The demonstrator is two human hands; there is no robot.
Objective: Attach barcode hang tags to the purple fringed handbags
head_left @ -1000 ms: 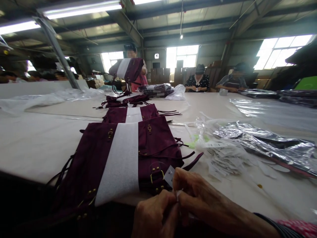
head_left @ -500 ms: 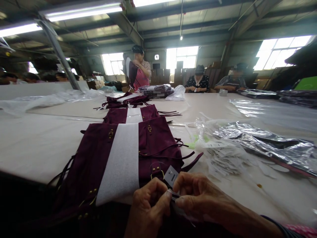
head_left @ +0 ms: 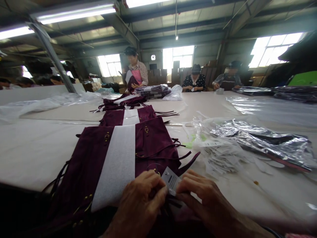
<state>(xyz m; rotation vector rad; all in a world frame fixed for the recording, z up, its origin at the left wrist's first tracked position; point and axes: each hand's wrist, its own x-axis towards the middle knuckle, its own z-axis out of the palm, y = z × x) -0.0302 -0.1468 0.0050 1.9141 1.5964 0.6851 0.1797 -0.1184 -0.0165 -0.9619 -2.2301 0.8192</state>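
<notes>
A dark purple bag (head_left: 86, 158) with brass buckles and thin straps lies at the near table edge, a white paper band (head_left: 119, 158) wrapped around it. Over its lower right corner is a pale hang tag (head_left: 170, 180) with printed lines. My right hand (head_left: 205, 195) pinches the tag's lower right edge between thumb and fingers. Beside it, my left hand (head_left: 141, 198) is closed, thumb against fingers, at the tag's lower left edge. Small clear and dark pieces show between the two hands, too blurred to name. Shadow hides whatever lies below them.
More purple bags (head_left: 145, 114) lie behind the first. To the right are a heap of loose tags (head_left: 223, 158) in clear plastic and a plastic-wrapped package (head_left: 262, 138). Co-workers stand or sit across the table, one person (head_left: 136, 71) holding a purple bag.
My hands have turned knuckles-up and moved slightly apart around the tag, which now shows more of its print. The view has shifted a little. Across the table, the standing person's bag is lower.
</notes>
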